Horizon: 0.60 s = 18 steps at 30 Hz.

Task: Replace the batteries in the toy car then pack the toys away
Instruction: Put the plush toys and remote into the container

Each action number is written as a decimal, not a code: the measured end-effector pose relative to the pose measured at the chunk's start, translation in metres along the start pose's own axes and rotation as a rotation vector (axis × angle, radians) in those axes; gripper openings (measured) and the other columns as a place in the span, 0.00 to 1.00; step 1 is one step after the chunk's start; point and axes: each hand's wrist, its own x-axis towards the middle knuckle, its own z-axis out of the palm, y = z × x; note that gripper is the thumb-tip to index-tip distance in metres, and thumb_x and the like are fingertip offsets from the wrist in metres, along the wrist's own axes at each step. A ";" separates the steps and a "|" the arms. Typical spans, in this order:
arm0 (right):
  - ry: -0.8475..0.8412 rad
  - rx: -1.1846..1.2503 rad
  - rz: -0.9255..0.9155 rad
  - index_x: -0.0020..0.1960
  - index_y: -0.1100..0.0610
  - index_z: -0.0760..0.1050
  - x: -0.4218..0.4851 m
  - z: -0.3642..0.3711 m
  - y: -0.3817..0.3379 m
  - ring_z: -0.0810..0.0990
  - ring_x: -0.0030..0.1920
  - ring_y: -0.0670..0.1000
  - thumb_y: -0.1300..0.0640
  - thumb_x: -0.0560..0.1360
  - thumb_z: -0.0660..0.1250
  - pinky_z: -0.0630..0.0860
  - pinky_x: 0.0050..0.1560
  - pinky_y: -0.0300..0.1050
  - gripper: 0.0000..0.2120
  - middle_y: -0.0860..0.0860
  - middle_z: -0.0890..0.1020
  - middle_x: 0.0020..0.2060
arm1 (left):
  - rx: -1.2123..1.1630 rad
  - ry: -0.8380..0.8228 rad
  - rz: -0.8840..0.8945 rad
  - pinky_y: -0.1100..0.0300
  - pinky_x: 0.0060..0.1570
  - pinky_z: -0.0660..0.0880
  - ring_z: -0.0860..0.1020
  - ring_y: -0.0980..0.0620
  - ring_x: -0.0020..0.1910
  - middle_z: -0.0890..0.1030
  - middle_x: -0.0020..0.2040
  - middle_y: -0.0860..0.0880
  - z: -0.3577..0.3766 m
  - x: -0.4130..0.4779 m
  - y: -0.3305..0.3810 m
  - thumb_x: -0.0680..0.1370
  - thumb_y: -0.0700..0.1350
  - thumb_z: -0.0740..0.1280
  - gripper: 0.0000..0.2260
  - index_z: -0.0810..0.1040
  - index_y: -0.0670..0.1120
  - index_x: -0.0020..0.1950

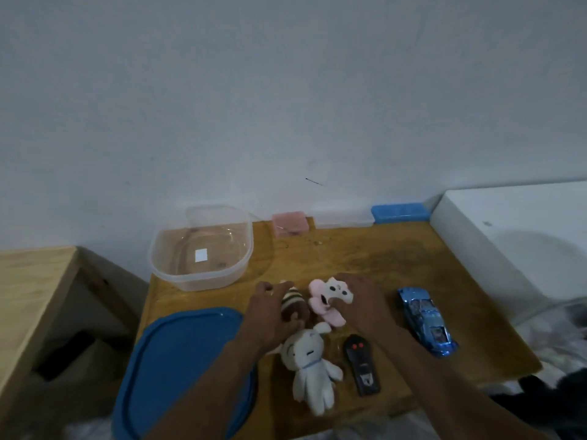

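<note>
Evidently packing had barely begun: on the worktop the clear tub held no toys, the toy car lay well right of it, and nearer than it the left grip curled round a striped plush, the right grip round a pink plush.

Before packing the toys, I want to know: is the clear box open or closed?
Open. The box has no cover on it; the blue lid lies apart, nearer the person.
</note>
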 end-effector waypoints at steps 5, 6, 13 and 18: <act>-0.207 0.028 -0.057 0.72 0.45 0.65 0.019 -0.008 0.010 0.68 0.65 0.55 0.41 0.71 0.69 0.68 0.62 0.48 0.32 0.54 0.67 0.68 | 0.006 -0.032 -0.142 0.53 0.61 0.73 0.69 0.41 0.66 0.58 0.72 0.42 0.015 0.017 0.005 0.69 0.54 0.75 0.38 0.61 0.56 0.76; -0.244 0.030 -0.073 0.73 0.45 0.63 0.024 -0.004 0.014 0.66 0.67 0.56 0.42 0.71 0.70 0.68 0.64 0.48 0.33 0.55 0.64 0.69 | 0.011 -0.036 -0.159 0.53 0.61 0.73 0.70 0.42 0.66 0.59 0.71 0.42 0.017 0.019 0.007 0.70 0.54 0.75 0.38 0.61 0.55 0.76; -0.291 -0.158 -0.173 0.72 0.45 0.62 0.045 0.007 0.022 0.69 0.66 0.56 0.45 0.73 0.67 0.66 0.65 0.49 0.30 0.53 0.69 0.68 | 0.044 0.005 -0.221 0.55 0.59 0.73 0.72 0.43 0.62 0.63 0.67 0.43 0.024 0.024 0.016 0.71 0.51 0.73 0.34 0.64 0.52 0.74; -0.260 -0.040 -0.153 0.69 0.44 0.66 0.063 -0.006 0.007 0.73 0.59 0.57 0.47 0.70 0.70 0.73 0.55 0.48 0.29 0.54 0.72 0.61 | 0.013 0.069 -0.192 0.53 0.60 0.75 0.71 0.45 0.62 0.64 0.67 0.45 0.007 0.030 0.025 0.70 0.51 0.75 0.34 0.65 0.54 0.73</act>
